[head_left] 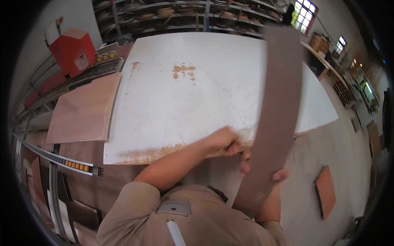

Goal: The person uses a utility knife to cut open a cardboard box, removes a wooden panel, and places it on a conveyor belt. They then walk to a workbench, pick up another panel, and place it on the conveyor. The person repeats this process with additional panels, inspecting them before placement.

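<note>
A long, narrow brown board stands tilted up in front of me, its upper end leaning to the right. My right hand grips it near the lower end, with the thumb on the right edge and fingertips showing past the left edge. Just left of the board is my left hand, its fingers curled closed. Motion blurs that hand, and whatever it may hold is hidden. Beneath both lies a large white worktop with worn brown patches and a chipped front edge.
A pinkish-brown panel lies left of the worktop, beside a red machine housing. A metal rail runs below it. Loaded shelves line the back. An orange-brown panel is on the floor at right.
</note>
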`<state>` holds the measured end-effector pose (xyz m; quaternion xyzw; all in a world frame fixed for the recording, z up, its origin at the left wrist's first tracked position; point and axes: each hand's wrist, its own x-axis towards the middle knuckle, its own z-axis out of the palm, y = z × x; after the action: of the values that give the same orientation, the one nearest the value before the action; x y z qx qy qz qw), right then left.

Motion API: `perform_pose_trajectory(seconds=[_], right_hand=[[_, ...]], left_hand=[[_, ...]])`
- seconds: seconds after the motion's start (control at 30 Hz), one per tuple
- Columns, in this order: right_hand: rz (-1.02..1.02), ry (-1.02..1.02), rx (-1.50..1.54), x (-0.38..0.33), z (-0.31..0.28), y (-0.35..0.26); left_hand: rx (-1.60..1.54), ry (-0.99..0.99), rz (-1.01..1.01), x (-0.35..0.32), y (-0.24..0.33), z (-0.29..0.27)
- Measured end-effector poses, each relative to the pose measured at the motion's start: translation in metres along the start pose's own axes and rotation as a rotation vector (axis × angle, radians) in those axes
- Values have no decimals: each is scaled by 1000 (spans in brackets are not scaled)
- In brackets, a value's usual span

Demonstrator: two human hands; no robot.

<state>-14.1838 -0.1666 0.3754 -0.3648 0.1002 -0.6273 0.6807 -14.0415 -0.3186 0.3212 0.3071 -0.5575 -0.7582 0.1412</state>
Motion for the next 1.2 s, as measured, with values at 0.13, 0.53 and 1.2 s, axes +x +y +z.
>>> perform_pose_trajectory(seconds=[0.13,0.53,1.2], right_hand=[[-575,201,-268,8,45,-73],[-116,1020,-1882,100,-66,-92],[299,-307,-2122,183,-144,127]], left_hand=[[-79,15,-264,-46,-94,-9],[-139,107,501,-75,-9,-35],[498,708,249,-78,-37,-151]])
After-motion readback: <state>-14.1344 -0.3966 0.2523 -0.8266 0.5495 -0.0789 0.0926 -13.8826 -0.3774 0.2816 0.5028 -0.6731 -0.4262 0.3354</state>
